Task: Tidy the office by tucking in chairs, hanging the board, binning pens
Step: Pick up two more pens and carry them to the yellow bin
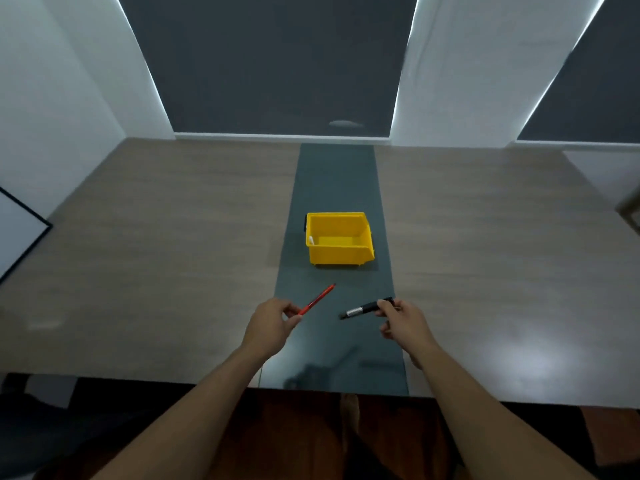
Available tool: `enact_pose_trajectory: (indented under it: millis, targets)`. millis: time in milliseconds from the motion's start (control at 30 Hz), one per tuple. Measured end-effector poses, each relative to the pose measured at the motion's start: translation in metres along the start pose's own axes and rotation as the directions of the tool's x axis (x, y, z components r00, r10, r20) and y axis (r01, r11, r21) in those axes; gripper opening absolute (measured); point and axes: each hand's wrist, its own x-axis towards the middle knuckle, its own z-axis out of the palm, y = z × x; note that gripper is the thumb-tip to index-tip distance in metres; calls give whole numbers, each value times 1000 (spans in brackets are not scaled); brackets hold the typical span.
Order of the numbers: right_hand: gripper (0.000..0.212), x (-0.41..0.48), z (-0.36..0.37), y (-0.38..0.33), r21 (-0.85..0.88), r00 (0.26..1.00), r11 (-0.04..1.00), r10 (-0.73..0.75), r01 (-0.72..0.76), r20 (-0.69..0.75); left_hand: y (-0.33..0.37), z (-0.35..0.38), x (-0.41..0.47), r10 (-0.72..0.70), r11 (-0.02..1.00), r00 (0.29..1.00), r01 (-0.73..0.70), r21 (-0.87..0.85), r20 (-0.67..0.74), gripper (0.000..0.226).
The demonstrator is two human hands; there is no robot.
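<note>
Left hand [272, 322] pinches a red pen [317, 300]; right hand [403, 318] pinches a black marker [365, 308]. Yellow bin [337, 252] sits beyond on the table [156, 220]; whiteboard [20, 230] at left.

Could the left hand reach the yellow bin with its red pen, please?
Probably yes: the left hand pinches the red pen, only bare dark table strip lies between it and the yellow bin, whose top is open.

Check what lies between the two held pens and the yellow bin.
Nothing: the head view shows only bare dark table strip between the yellow bin and the red pen in the left hand and black marker in the right hand.
</note>
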Motion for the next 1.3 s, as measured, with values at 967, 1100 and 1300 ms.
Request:
enact_pose_trajectory:
  millis: [967,1100,1300]
  targets:
    - [22,363,15,-69,-134,991,987,96,-83,94,-11,31,311,-216,971,976,218,100,-31,7]
    - [27,382,21,-61,-173,987,980,114,-93,113,-1,42,325,-114,989,993,115,93,-20,7]
    - [28,398,31,-53,-263,989,963,84,-50,119,12,59,348,7,977,999,-13,211,31,14]
